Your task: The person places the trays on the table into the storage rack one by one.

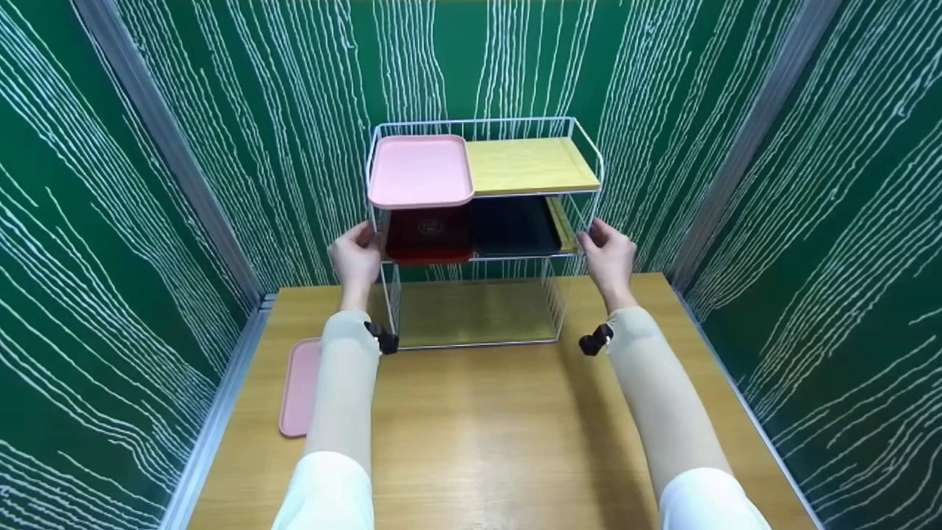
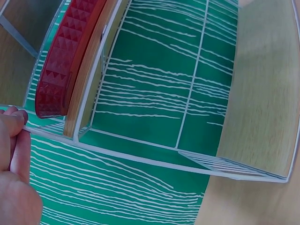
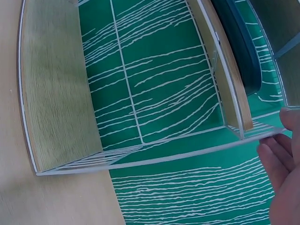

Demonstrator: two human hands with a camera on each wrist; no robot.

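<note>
A white wire rack with three wooden shelves (image 1: 533, 165) stands at the back of the table. My left hand (image 1: 357, 259) pinches its left front upright at about the middle shelf. On the opposite side, the right hand (image 1: 611, 256) pinches the right front upright at a similar height. A pink tray (image 1: 421, 171) lies on the left of the top shelf, slightly past its front edge. The middle shelf bears a red tray (image 1: 429, 234) and, beside it, a dark blue tray (image 1: 514, 225). Both wrist views show thumb and fingers at the white wire.
Another pink tray (image 1: 300, 386) lies on the wooden table (image 1: 486, 442) at the left, partly hidden by the left forearm. Green walls with white wavy lines (image 1: 294, 110) enclose the table at the back and sides, with metal posts (image 1: 765, 125) at the corners.
</note>
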